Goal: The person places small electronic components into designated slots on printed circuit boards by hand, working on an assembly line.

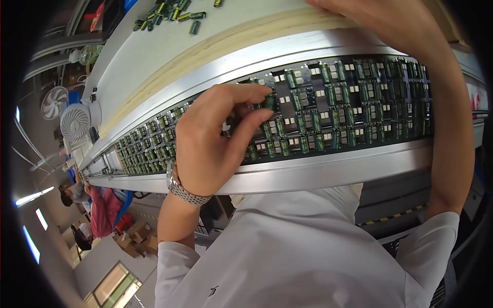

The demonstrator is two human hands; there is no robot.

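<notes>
Near the middle of a long, curving conveyor line, left hand (213, 138) planted over a row of dark circuit boards (328, 110), thumb and forefinger pinching a small dark-green cylindrical capacitor (269, 101) against the board surface. Remaining fingers curled loosely beneath, apparently bracing the hand for a steady pinch. Metal-link wristwatch (182, 190) strapped at the wrist. Capacitor lying flat rather than upright, long axis running near-to-far across the board, matching the neighbouring capacitors already lined up in neat ranks to the right; which end faces far too small to tell.

Right hand (359, 15) stretched to the far edge of the picture, resting at a pale shelf (154, 56) beyond the line; fingers cut off by the frame, so spread or closed impossible to tell. Loose pile of green capacitors (169, 13) scattered on that shelf at far left, seemingly kept as stock within arm's reach.

Boards held between two bright metal rails (318, 167), likely to keep them aligned along the line. White fans (74, 123) at left, co-workers seated farther down at near left.
</notes>
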